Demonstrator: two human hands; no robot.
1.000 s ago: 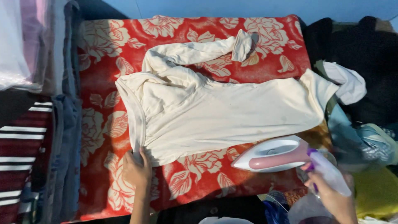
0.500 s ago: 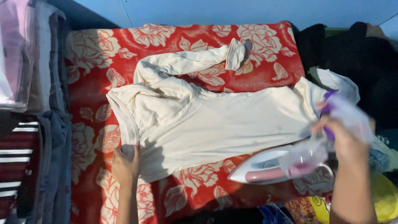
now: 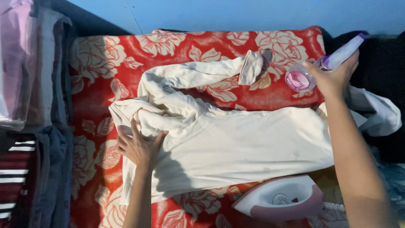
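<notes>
While the left hand (image 3: 139, 145) stayed spread flat on the cream shirt (image 3: 236, 143), the right hand (image 3: 335, 78) had left the iron (image 3: 280, 202) and gripped a raised spray bottle (image 3: 322, 67).

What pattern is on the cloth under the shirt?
Cream flowers on red cloth, clearest in the head view.
</notes>
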